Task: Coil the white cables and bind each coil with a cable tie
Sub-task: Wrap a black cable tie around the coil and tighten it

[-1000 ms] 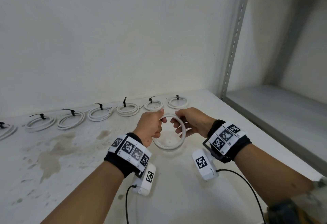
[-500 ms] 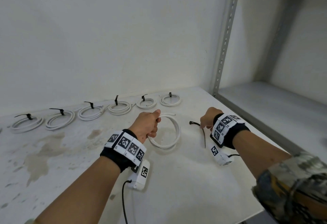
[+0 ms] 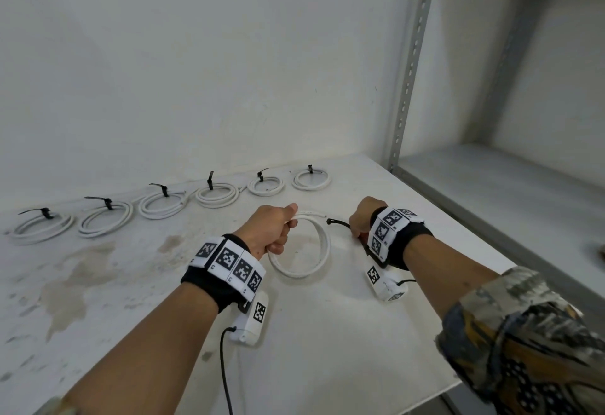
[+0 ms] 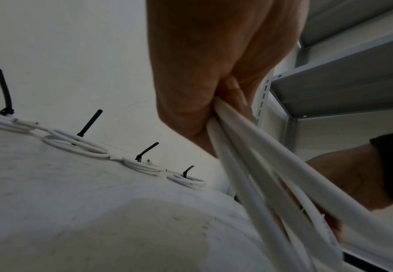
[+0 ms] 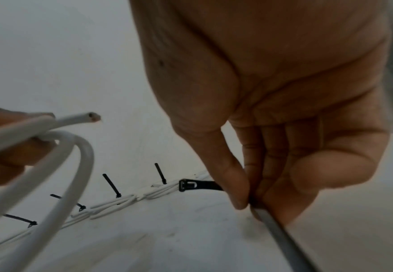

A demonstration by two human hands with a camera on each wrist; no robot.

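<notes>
My left hand [image 3: 278, 228] grips a coiled white cable [image 3: 319, 251] at its upper left, holding the loop tilted above the white table [image 3: 327, 349]. In the left wrist view the cable strands [image 4: 249, 165] run out from under my curled fingers. The cut cable end [image 5: 94, 116] sticks out past the left hand. My right hand [image 3: 360, 218] is just right of the coil and pinches a black cable tie [image 5: 200, 185] between thumb and fingers. The tie's head [image 3: 330, 221] points toward the coil without touching it.
Several tied white coils [image 3: 216, 195] with black ties lie in a row along the back wall. A grey metal shelf upright [image 3: 409, 70] and shelf board [image 3: 507, 192] stand to the right. Brown stains [image 3: 75, 280] mark the table's left part.
My right hand let go of the coil, moved right, picked up the black cable tie and now brings it back toward the coil. The left hand keeps holding the coil.
</notes>
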